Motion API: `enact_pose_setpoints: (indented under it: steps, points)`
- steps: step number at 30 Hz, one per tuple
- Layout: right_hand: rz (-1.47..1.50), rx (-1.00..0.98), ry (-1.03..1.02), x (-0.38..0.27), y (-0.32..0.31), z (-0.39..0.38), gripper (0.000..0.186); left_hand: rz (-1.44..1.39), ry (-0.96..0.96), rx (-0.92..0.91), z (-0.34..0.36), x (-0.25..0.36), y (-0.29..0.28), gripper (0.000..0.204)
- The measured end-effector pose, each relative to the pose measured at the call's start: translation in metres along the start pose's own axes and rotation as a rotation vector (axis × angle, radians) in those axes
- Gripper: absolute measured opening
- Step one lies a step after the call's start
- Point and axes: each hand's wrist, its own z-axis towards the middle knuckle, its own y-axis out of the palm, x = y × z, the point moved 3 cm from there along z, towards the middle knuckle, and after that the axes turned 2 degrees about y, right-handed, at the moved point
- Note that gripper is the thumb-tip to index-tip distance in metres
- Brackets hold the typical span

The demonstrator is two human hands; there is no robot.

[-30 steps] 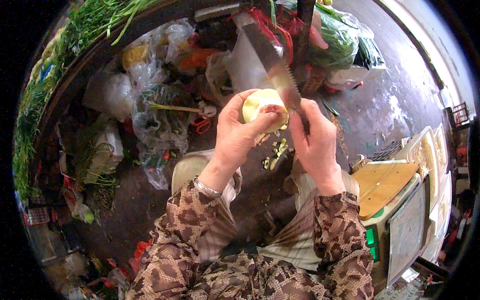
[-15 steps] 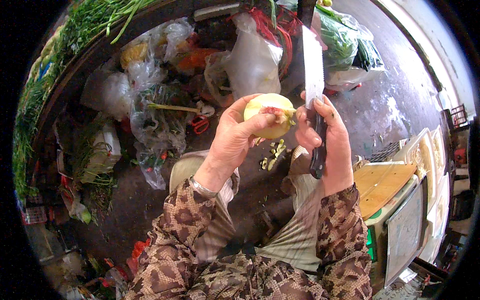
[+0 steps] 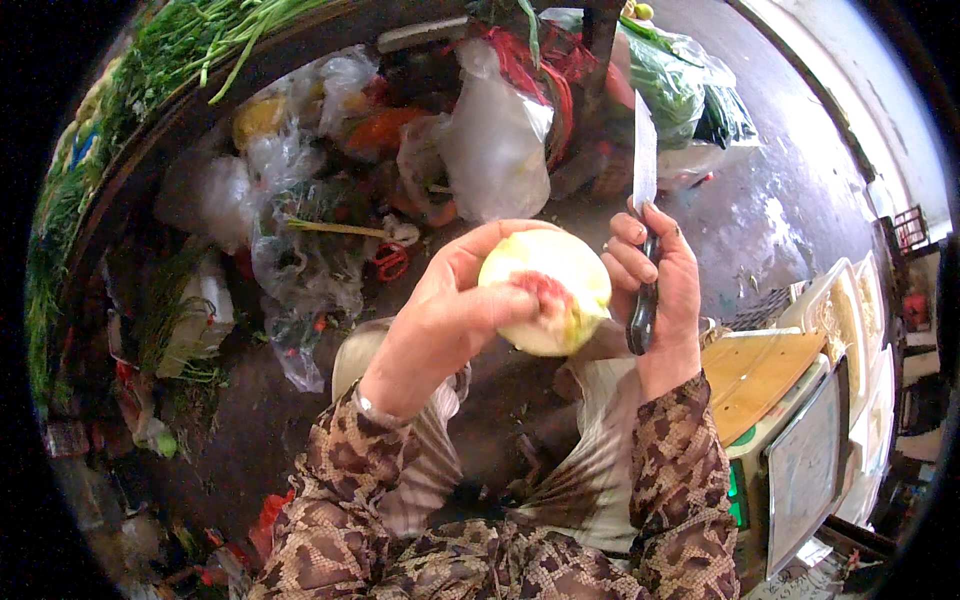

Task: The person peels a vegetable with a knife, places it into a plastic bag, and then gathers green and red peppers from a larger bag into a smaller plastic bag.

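A round, pale yellow fruit or vegetable (image 3: 575, 262) with a reddish patch and a greenish lower right edge is in my left hand (image 3: 432, 318). The thumb presses on the reddish patch and the fingers wrap behind it. Close to its right side, my right hand (image 3: 672, 290) is closed round the black handle of a knife (image 3: 645, 160). The long blade points up and away from me, apart from the fruit or vegetable. Part of the right hand's grip is hidden behind the handle.
Clear plastic bags (image 3: 500, 140) and red-handled scissors (image 3: 391, 261) lie on the floor ahead. Green stalks (image 3: 200, 50) fill the far left edge. At my right stand a scale (image 3: 800, 470), a wooden board (image 3: 755, 375) and white trays (image 3: 835, 305). Bagged leafy greens (image 3: 670, 90) sit at the back.
My left hand has brought the fruit or vegetable nearer, lower and to the right, and it looks larger. The knife's blade has turned more edge-on and its tip is lower.
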Motion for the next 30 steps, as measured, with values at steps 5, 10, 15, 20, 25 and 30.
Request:
enact_pose_setpoints:
  steps: [5, 10, 15, 20, 25, 30]
  points:
    - [-0.043, -0.044, 0.037, 0.001, -0.007, 0.004, 0.016, 0.079, -0.143, -0.206, -0.031, 0.029, 0.050, 0.061]
    - [-0.079, 0.022, -0.037, 0.001, 0.009, -0.001, 0.020, -0.112, 0.299, -0.784, -0.030, 0.030, 0.081, 0.067]
    - [-0.137, 0.007, -0.041, 0.002, 0.006, 0.001, 0.016, -0.293, 0.602, -0.791, -0.022, 0.024, 0.105, 0.067]
    - [-0.161, 0.019, -0.054, -0.001, 0.006, -0.001, 0.011, -0.416, 0.485, -0.784, -0.036, 0.010, 0.113, 0.070]
    - [-0.131, 0.009, -0.051, -0.004, 0.003, 0.000, 0.010, -0.263, 0.173, -0.683, -0.020, 0.029, 0.098, 0.077]
    - [-0.166, 0.039, -0.049, 0.003, 0.001, 0.009, 0.009, -0.113, -0.130, -0.292, -0.016, 0.041, 0.078, 0.085]
